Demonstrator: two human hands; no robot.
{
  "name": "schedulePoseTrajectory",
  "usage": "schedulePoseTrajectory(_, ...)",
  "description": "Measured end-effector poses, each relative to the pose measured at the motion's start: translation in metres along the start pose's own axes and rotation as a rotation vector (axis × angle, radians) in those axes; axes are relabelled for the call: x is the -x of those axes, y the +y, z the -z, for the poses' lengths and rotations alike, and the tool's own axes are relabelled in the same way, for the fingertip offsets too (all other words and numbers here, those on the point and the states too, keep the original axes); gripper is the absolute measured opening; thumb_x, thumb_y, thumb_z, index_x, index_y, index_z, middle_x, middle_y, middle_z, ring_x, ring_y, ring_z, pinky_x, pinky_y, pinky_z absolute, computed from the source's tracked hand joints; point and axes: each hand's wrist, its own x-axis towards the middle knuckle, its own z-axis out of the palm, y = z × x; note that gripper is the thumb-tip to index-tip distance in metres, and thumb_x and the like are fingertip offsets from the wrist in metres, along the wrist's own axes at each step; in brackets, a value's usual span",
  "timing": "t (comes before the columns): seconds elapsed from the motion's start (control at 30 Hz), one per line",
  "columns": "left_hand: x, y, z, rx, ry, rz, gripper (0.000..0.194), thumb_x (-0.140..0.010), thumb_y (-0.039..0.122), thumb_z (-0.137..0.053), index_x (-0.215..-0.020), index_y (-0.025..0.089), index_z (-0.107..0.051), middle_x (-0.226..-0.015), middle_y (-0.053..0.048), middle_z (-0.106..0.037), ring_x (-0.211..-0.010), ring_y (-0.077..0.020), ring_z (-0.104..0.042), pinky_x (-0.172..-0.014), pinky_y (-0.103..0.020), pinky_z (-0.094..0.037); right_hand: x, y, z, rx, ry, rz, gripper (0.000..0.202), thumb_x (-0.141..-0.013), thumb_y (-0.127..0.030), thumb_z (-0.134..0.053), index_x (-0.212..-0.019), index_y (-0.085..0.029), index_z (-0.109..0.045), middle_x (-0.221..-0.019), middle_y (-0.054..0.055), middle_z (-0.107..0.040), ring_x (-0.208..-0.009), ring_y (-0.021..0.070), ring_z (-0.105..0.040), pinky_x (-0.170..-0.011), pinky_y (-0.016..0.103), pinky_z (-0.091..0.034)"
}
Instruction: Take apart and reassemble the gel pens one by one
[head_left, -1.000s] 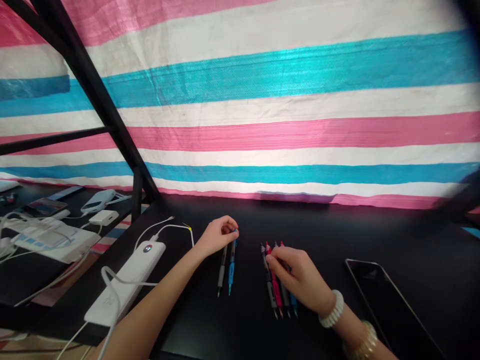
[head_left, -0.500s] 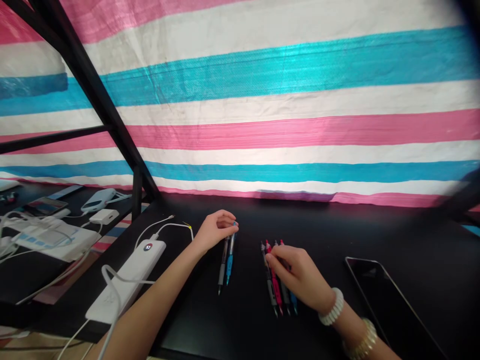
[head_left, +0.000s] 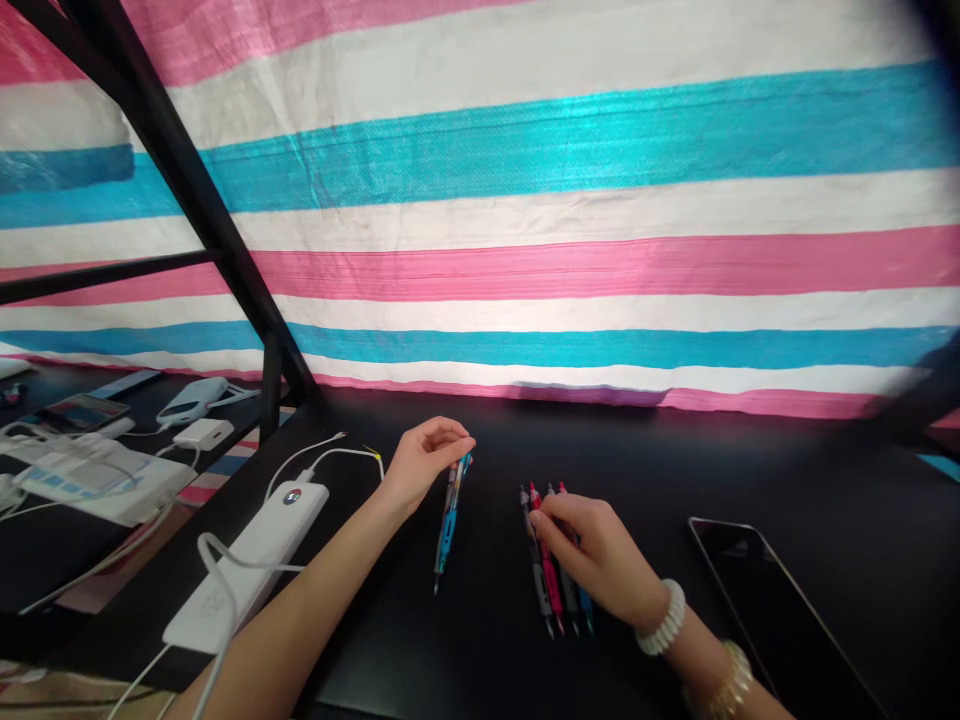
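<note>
My left hand pinches a blue pen near its upper end, the tip pointing down toward me. A grey pen lies close behind it, mostly hidden by the blue one. To the right, my right hand rests over a row of pens lying side by side, thumb and fingers closed at their upper part. In that row I see a grey-gripped pen, a pink pen, another grey pen and a blue pen partly under the hand. Which of these the fingers grip is hidden.
A black phone lies right of my right hand. Left of my left forearm is a white power bank with cables. Further left, a white power strip sits among tangled cords. A black metal frame and striped sheeting stand behind the black table.
My left hand's thumb and fingers have closed on the blue pen, which has swung left across the grey pen beside it. My right hand stays almost still over the row.
</note>
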Motion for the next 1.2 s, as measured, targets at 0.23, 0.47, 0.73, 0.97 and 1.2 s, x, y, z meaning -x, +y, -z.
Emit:
schedulePoseTrajectory(0.23, 0.002, 0.001, -0.005, 0.096, 0.091, 0.052, 0.029, -0.058, 0.027, -0.086, -0.077, 0.014, -0.068, -0.071, -0.001, -0.067, -0.064, -0.0115, -0.061, -0.058, -0.022, -0.046, 0.0, -0.001, 0.001, 0.001, 0.005, 0.008, 0.037, -0.097, -0.028, -0.043, -0.062, -0.02, -0.035, -0.059, -0.003, -0.043, -0.056, 0.0118, -0.041, -0.056, 0.025, -0.029)
schedulePoseTrajectory(0.47, 0.0, 0.002, -0.001, 0.082, 0.101, 0.023, 0.032, -0.061, 0.036, -0.083, -0.079, 0.016, -0.066, -0.074, 0.0, -0.065, -0.065, -0.0117, -0.061, -0.058, -0.023, -0.046, 0.001, 0.001, 0.0, 0.009, 0.017, 0.017, 0.037, -0.097, -0.028, -0.043, -0.061, -0.02, -0.037, -0.059, -0.003, -0.043, -0.055, 0.0117, -0.042, -0.055, 0.025, -0.03)
schedulePoseTrajectory(0.73, -0.004, -0.015, 0.001, -0.233, 0.007, -0.002, 0.031, -0.064, 0.036, -0.078, -0.085, 0.016, -0.066, -0.074, -0.001, -0.063, -0.06, -0.014, -0.059, -0.053, -0.025, -0.045, 0.001, 0.0, 0.001, 0.013, 0.009, 0.017, 0.037, -0.097, -0.028, -0.043, -0.061, -0.02, -0.038, -0.058, -0.003, -0.044, -0.055, 0.0118, -0.042, -0.055, 0.025, -0.03)
schedulePoseTrajectory(0.97, -0.011, -0.022, 0.012, -0.616, 0.0, -0.089, 0.019, -0.063, 0.031, -0.075, -0.077, 0.02, -0.07, -0.07, -0.002, -0.067, -0.058, -0.0151, -0.052, -0.057, -0.027, -0.04, 0.0, -0.002, 0.001, 0.012, 0.005, 0.006, 0.036, -0.097, -0.027, -0.043, -0.062, -0.02, -0.038, -0.059, -0.003, -0.044, -0.056, 0.0121, -0.043, -0.056, 0.025, -0.03)
schedulePoseTrajectory(1.2, -0.015, -0.023, 0.022, -0.807, 0.003, -0.068, 0.013, -0.062, 0.029, -0.072, -0.072, 0.021, -0.067, -0.067, 0.0, -0.067, -0.054, -0.0156, -0.053, -0.054, -0.026, -0.038, 0.001, -0.002, 0.002, 0.012, 0.009, 0.015, 0.036, -0.096, -0.026, -0.044, -0.061, -0.02, -0.039, -0.059, -0.003, -0.045, -0.056, 0.0122, -0.044, -0.055, 0.025, -0.03)
